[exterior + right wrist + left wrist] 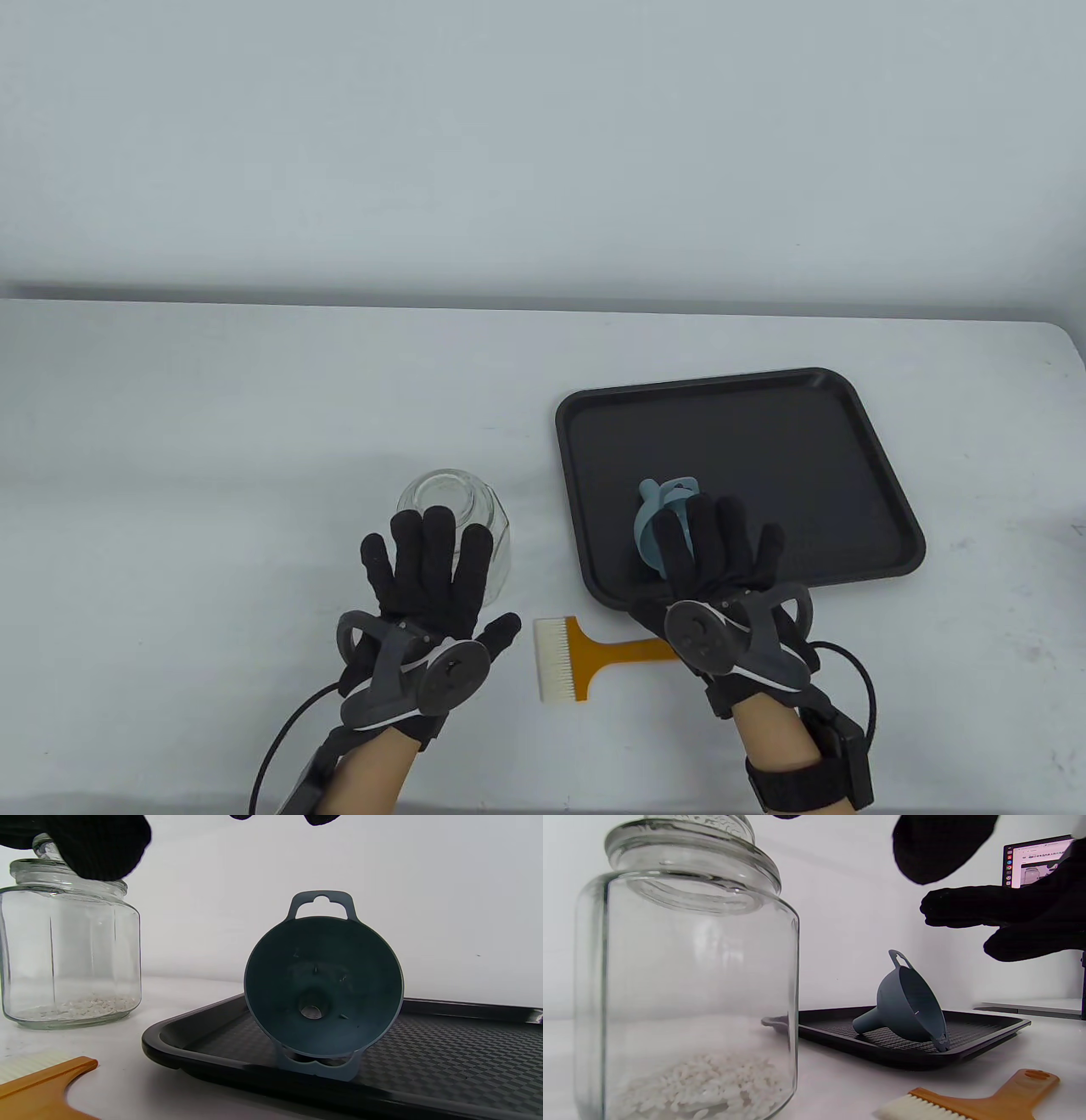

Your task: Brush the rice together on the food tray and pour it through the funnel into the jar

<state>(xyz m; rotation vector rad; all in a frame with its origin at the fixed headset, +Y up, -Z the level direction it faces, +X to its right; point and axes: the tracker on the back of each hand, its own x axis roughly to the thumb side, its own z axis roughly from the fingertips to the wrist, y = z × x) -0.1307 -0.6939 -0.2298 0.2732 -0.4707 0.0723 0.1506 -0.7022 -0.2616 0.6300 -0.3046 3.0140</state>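
Observation:
A clear glass jar stands left of the black food tray, with white rice lying in its bottom. My left hand is held over the jar with straight fingers at its top, which they partly hide. A grey-blue funnel lies on its side on the tray's near left part, its mouth facing me. Above it, apart from it, my right hand hovers with fingers stretched out. A brush with an orange handle and white bristles lies on the table between my wrists.
The tray's near rim sits just beyond the brush handle. A laptop screen stands off to the right, behind the tray. A plain white wall runs behind the table's far edge.

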